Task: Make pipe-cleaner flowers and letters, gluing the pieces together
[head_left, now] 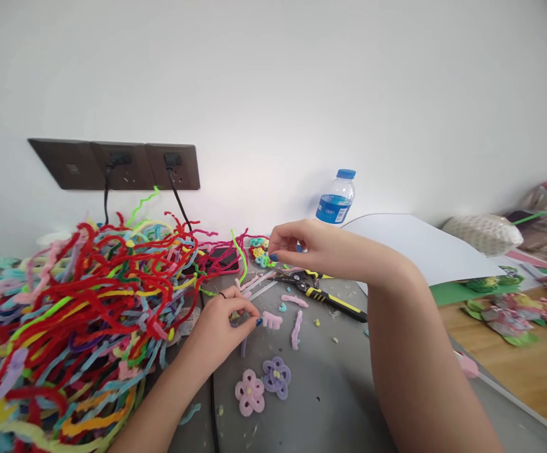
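Note:
My left hand (230, 318) is low over the grey table, thumb and forefinger pinched at the end of a short, wavy pink pipe cleaner piece (272, 321). Raised farther back is my right hand (295, 244), its fingers curled in; whatever they may hold is hidden. Below that hand lie wire strippers (332, 302) with yellow-and-black handles. Two straighter pink pipe cleaner pieces (297, 330) rest nearby. Closer to me sit a pink pipe cleaner flower (249, 392) and a purple one (277, 377), side by side and each with a yellow centre.
A big tangled heap of coloured pipe cleaners (99, 302) fills the left. Behind it are a phone (224, 259) and wall sockets (116, 167) with black cables. A water bottle (337, 198) stands by the wall. White paper (405, 248) and wrapped flowers (513, 318) lie to the right.

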Tool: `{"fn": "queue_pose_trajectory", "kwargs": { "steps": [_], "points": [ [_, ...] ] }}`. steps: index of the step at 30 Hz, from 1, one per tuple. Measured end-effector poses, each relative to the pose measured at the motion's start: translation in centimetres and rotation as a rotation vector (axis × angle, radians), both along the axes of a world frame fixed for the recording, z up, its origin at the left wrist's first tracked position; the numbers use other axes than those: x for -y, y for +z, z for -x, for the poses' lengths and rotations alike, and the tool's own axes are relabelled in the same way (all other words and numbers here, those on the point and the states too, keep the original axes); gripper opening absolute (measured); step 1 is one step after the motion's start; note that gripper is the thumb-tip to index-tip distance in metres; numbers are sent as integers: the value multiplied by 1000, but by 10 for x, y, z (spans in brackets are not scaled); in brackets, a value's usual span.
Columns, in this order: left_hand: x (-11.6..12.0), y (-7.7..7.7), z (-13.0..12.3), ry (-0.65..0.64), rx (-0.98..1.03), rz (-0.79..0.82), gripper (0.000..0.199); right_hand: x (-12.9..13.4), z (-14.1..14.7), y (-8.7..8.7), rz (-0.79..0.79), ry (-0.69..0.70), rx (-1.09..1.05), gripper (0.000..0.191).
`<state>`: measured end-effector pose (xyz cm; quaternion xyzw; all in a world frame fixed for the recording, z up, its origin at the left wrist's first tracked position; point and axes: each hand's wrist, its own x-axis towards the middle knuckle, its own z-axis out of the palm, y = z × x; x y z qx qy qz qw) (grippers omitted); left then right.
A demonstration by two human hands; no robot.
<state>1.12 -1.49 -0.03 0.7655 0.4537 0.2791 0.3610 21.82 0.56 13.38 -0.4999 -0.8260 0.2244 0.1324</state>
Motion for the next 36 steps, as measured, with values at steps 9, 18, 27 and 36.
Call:
{"fn": "queue_pose_trajectory", "kwargs": {
  "steps": [9, 18, 27, 36],
  "points": [
    [3, 1, 0, 31, -271, -3, 16, -1, 3, -2, -3, -27, 49, 14],
    [2, 2, -1, -15, -386, -33, 11, -2, 4, -5, 15, -17, 65, 15],
    [2, 11, 10, -80, -422, -17, 10, -3, 0, -4, 86, -58, 61, 12],
    [-1, 5, 14, -74, -528, -107, 34, -27, 1, -29, 235, -96, 305, 15]
  ]
}}
